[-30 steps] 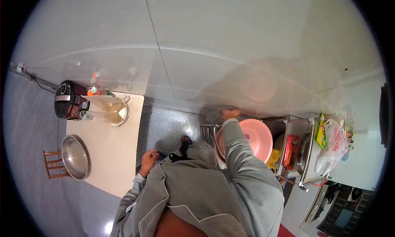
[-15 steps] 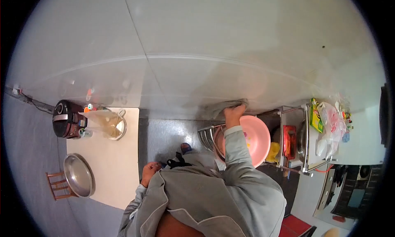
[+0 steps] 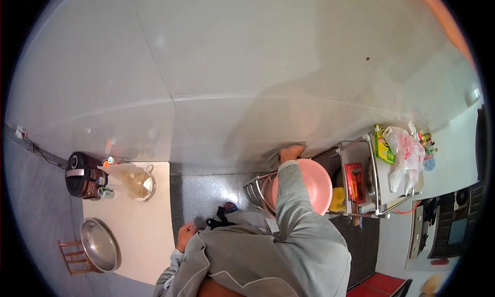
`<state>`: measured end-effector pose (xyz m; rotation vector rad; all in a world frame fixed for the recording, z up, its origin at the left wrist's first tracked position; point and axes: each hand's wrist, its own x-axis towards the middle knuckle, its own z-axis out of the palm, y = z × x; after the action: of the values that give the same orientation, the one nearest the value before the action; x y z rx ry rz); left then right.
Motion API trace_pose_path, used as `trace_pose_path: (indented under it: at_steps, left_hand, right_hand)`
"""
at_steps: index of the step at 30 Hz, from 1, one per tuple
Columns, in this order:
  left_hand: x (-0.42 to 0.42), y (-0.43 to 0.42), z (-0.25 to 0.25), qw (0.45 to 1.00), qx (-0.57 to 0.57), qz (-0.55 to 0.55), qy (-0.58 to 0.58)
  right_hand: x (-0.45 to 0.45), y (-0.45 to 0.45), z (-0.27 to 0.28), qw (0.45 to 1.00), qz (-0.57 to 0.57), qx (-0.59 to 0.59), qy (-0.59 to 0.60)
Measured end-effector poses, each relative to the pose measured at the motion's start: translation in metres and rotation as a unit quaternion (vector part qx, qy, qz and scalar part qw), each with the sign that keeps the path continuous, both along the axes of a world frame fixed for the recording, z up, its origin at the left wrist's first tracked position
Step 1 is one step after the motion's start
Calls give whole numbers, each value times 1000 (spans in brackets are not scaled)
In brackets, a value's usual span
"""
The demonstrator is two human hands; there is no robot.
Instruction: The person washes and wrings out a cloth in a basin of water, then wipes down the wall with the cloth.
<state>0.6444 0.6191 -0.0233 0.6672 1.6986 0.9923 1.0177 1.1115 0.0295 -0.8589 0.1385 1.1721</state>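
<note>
My right hand presses a grey cloth against the lower part of the pale wall, just above a pink basin. The fingers are closed on the cloth, and part of it sticks out on the left. My left hand hangs beside my body near the table's right edge, with its fingers curled; whether anything is in them is too small to tell. The basin rests by a metal rack, partly covered by my right sleeve.
On the left, a table bears a dark cooker, a glass pitcher and a metal bowl. A wooden chair stands behind it. To the right is a shelf rack with a plastic bag; a red stool is below.
The view has shifted, so the wall's seam and table sit lower. My right hand has moved along the wall with the cloth. My left hand stays by my side.
</note>
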Motion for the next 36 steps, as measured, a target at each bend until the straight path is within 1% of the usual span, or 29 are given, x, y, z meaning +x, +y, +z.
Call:
trace_pose_path:
  at_steps: [1, 3, 5, 6, 7, 9, 10, 12, 13, 14, 15, 17, 18, 19, 20, 21, 22, 23, 24, 25, 27, 28, 29, 30, 31, 32, 33, 35, 36]
  left_hand:
    - [2, 5, 10, 1000, 4, -17, -21]
    - [11, 4, 30, 999, 25, -25, 24]
    - [14, 8, 38, 999, 1, -17, -33]
    - [19, 12, 51, 1000, -10, -20, -1]
    - [12, 10, 32, 1000, -4, -23, 1]
    - [3, 7, -3, 996, -17, -7, -92]
    - [3, 15, 3, 996, -13, -5, -93]
    - [4, 30, 29, 991, -6, -121, 56]
    - [8, 38, 38, 993, -6, -103, 57]
    - [11, 46, 42, 988, -17, -105, 110]
    - [12, 50, 41, 981, -30, -103, 162]
    - [13, 57, 36, 989, -30, -62, 128]
    - [14, 58, 33, 994, -28, -50, 93]
    - [13, 57, 29, 995, -21, -29, 91]
    - [12, 55, 27, 980, 45, -67, 183]
    - [9, 51, 21, 950, 108, -104, 275]
    - [7, 40, 3, 952, 113, -63, 277]
    - [2, 23, -20, 932, 133, -90, 324]
    - [-1, 14, -33, 909, 149, -117, 370]
    - [0, 9, -22, 910, 148, -100, 374]
    - [3, -6, -2, 979, 16, -24, 202]
    - [-3, -12, -14, 977, -27, -60, 204]
    - [-4, -23, -25, 977, -23, -52, 208]
    - [-3, -36, -44, 965, 20, -41, 260]
    - [-5, -37, -41, 948, 62, -31, 310]
    - [-4, -41, -38, 978, -10, -7, 209]
    - [-5, -42, -35, 978, -8, -4, 210]
    - [-6, -44, -36, 967, 11, -4, 255]
    - [-9, -45, -37, 967, 12, -3, 255]
  right_hand:
    - [-3, -5, 16, 1000, 6, 1, 3]
    - [-10, -18, 49, 1000, 20, -9, -5]
    - [-21, -30, 85, 999, 28, -7, -21]
    - [-24, -32, 97, 999, 28, 0, -27]
    - [-23, -33, 102, 999, 27, 18, -24]
    - [-25, -34, 114, 997, 31, 68, -17]
    - [-34, -42, 144, 997, 34, 73, -17]
    - [-71, -76, 244, 971, 0, 148, -187]
    - [-75, -79, 249, 945, -1, 159, -285]
    - [-77, -78, 255, 909, -1, 176, -378]
    - [-83, -77, 268, 908, 20, 190, -373]
    - [-101, -75, 296, 832, -52, 260, -487]
    - [-115, -72, 305, 830, -36, 277, -482]
    - [-129, -68, 315, 809, -35, 349, -472]
    - [-142, -64, 326, 783, -35, 420, -458]
    - [-152, -66, 339, 779, -24, 435, -451]
    - [-176, -69, 359, 633, -43, 409, -655]
    - [-186, -71, 368, 450, -81, 344, -820]
    - [-201, -61, 362, 537, 51, 433, -722]
    - [-218, -61, 368, 535, 55, 449, -714]
    - [-247, -66, 382, 407, 14, 469, -784]
    - [-258, -79, 406, 356, -31, 489, -795]
    - [-268, -86, 427, 356, -35, 497, -791]
    - [-278, -89, 446, 326, -70, 500, -800]
    - [-289, -89, 460, 295, -104, 500, -808]
    - [-299, -82, 476, 279, -164, 521, -790]
    - [-310, -75, 492, 262, -226, 536, -770]
    - [-324, -77, 525, 337, -115, 518, -777]
    - [-332, -74, 531, 336, -116, 519, -777]
